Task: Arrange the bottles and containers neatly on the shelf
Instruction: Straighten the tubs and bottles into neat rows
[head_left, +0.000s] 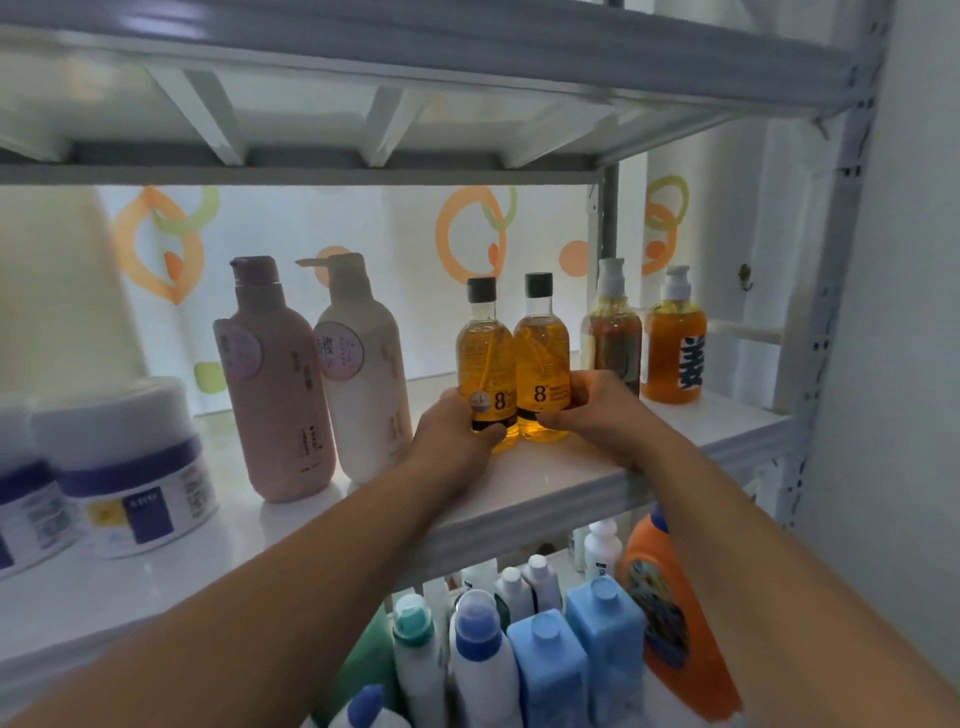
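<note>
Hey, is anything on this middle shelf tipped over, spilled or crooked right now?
Nothing stands out. The two amber bottles stand upright side by side, the left hand and right hand around their bases. The pink bottle and white pump bottle look upright too. No spills show.

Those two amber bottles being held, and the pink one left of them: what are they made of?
Amber bottles: clear glass or hard plastic, glossy; liquid shows through, so I can't tell which. Pink bottle: likely opaque plastic with a soft sheen.
</note>
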